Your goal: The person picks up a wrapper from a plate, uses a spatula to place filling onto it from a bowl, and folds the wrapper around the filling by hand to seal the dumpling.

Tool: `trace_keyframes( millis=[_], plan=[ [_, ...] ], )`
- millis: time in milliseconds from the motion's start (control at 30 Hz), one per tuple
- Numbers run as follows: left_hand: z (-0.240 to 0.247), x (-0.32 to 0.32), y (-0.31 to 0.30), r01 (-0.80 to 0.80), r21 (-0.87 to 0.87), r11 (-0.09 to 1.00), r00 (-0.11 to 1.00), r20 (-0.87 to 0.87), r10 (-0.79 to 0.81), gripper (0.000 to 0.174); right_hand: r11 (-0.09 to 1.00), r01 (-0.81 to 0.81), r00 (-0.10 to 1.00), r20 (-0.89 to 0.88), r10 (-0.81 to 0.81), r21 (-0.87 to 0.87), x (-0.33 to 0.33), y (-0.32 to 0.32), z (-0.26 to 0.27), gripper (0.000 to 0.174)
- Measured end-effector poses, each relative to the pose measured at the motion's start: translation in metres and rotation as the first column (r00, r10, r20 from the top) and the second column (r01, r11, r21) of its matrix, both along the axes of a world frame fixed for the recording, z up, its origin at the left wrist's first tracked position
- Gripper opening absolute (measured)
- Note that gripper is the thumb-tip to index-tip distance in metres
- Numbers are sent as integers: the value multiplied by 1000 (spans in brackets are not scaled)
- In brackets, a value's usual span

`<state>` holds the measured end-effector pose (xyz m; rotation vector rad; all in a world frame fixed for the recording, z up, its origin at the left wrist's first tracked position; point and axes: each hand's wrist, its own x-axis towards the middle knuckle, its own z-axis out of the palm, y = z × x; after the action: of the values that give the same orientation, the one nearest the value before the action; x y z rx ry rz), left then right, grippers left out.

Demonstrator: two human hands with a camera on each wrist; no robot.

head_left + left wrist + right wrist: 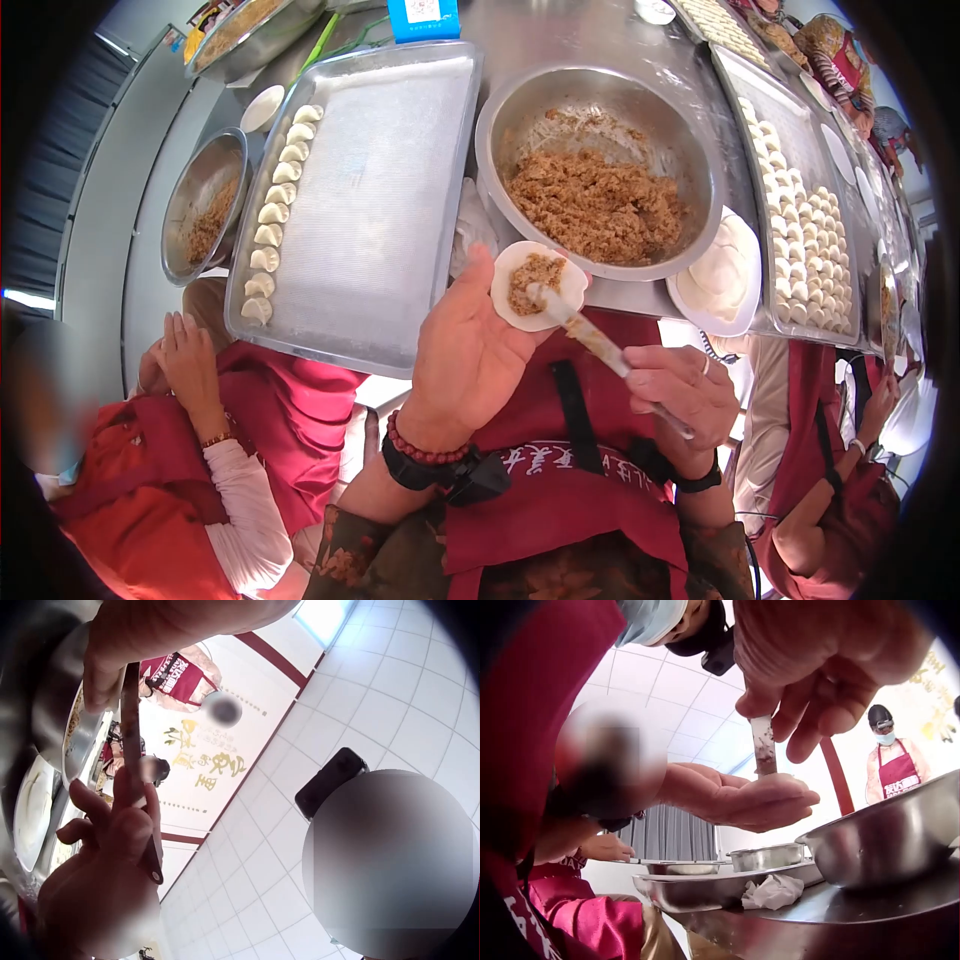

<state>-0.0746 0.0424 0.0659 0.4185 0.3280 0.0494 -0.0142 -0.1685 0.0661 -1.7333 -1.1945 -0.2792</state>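
My left hand (470, 350) is palm up with its fingers extended, and a round dough wrapper (572, 284) rests on the fingers. Brown filling (524, 280) lies in the middle of the wrapper. My right hand (685, 392) grips a flat, narrow spatula (598, 346), its tip touching the filling. In the right wrist view the spatula (763, 742) points down from the right hand (825, 660) onto the flat left hand (742, 801). The left wrist view shows curled right-hand fingers around the spatula (130, 727). Just beyond stands a metal bowl (540, 108) of filling (600, 208).
A metal tray (375, 180) at the left holds a column of dumplings (274, 212). Right of the bowl, a white plate (737, 315) bears stacked wrappers (718, 272); beyond is a fuller dumpling tray (849, 330). Crumpled tissue (774, 891) lies beside the bowl. People sit on both sides.
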Motion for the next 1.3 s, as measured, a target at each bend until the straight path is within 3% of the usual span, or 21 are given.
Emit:
trace_keyframes(
  millis=[100, 200, 400, 500, 800, 1133, 1233, 1267, 1300],
  plan=[
    [3, 1, -2, -35, -24, 999, 999, 0, 35, 59, 984, 143, 981, -146, -127, 102, -2, -1, -7, 33],
    [5, 1, -5, -62, -46, 997, 998, -5, 62, 56, 989, 143, 990, -21, -142, 40, 4, 3, -5, 32],
    [-1, 2, -1, -9, -4, 1000, 1000, 28, 9, 63, 996, 88, 995, -55, -87, 17, -5, 1, -3, 32],
    [0, 3, -3, -6, -9, 1000, 999, 33, 6, 63, 987, 163, 986, -35, -162, 12, 0, 1, -2, 32],
    [-3, 0, -2, -2, -30, 1000, 1000, 3, 2, 63, 994, 16, 995, 102, -6, -104, -1, 9, 6, 28],
    [-1, -3, 2, -25, 21, 999, 1000, 12, 25, 62, 988, 10, 979, 201, 22, -155, -1, 5, 17, 22],
    [2, -5, 2, -59, -9, 998, 998, -27, 59, 61, 993, 70, 994, 85, -62, -91, 5, -10, 23, 19],
    [4, -6, 2, -79, -29, 996, 996, -50, 78, 60, 984, 179, 984, 11, -178, -28, 6, -9, 22, 15],
    [4, -8, 2, -21, -15, 1000, 999, -25, 21, 55, 976, 218, 974, 68, -217, -15, 16, -12, 21, 13]
  ],
)
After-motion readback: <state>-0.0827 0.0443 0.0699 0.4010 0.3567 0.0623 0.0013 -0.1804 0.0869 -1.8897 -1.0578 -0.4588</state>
